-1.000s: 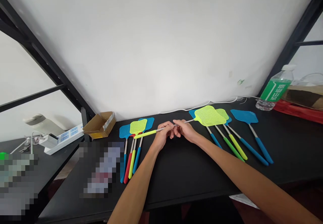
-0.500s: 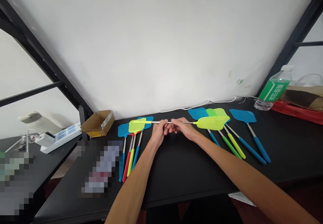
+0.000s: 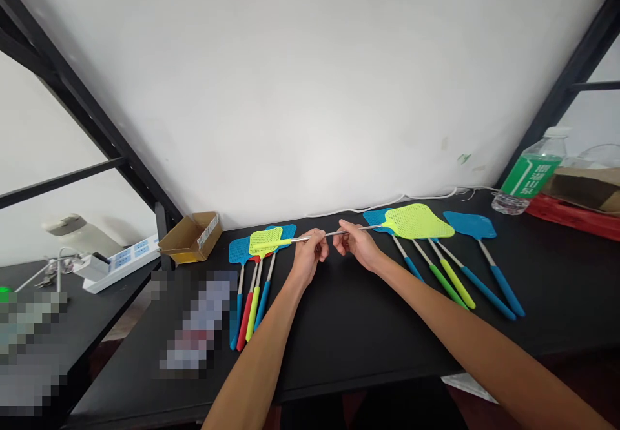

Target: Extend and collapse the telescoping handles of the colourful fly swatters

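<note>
Flyswatter (image 3: 419,221) in 2-handed pinch, left hand (image 3: 309,253) and right hand (image 3: 359,246) on its metal rod (image 3: 333,234)

The held swatter (image 3: 419,221) is yellow and silver, finely perforated; left of it, a brown box (image 3: 186,244); right, a green-labelled bottle (image 3: 529,175).

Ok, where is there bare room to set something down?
Bare black tabletop lies between the left forearm and right forearm, and right of the rightmost blue mesh swatter, in front of the clear green-labelled plastic bottle. Crowded: where the left blue, red and yellow-green swatters and right blue and green ones lie bunched.
</note>
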Demonstrator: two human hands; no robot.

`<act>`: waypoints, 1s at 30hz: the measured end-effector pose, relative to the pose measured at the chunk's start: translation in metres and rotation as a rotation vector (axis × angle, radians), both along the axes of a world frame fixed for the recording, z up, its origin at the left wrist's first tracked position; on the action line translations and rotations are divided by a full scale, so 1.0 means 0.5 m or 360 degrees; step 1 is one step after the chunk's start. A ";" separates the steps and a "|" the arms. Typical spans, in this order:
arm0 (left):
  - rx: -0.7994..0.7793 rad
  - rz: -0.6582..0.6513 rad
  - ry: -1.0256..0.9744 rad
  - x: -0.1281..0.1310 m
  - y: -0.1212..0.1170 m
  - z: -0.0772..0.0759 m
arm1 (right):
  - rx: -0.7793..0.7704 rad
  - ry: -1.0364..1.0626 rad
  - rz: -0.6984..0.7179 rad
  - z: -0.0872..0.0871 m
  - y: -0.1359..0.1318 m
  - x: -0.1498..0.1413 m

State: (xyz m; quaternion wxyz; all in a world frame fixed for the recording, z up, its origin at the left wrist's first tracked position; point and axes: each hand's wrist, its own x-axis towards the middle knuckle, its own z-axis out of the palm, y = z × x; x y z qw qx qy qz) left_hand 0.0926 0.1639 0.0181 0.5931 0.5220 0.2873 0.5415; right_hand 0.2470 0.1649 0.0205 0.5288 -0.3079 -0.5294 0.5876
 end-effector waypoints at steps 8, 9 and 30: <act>0.0110 -0.0098 0.0175 -0.003 0.004 -0.005 | -0.0036 -0.0130 0.0175 -0.004 -0.002 -0.007; 0.0117 -0.0051 0.0206 -0.004 0.006 -0.005 | -0.0045 -0.0136 0.0183 -0.001 -0.002 -0.006; -0.0116 0.0056 0.0032 0.000 0.019 -0.003 | 0.0266 -0.0421 0.0194 0.017 0.004 0.018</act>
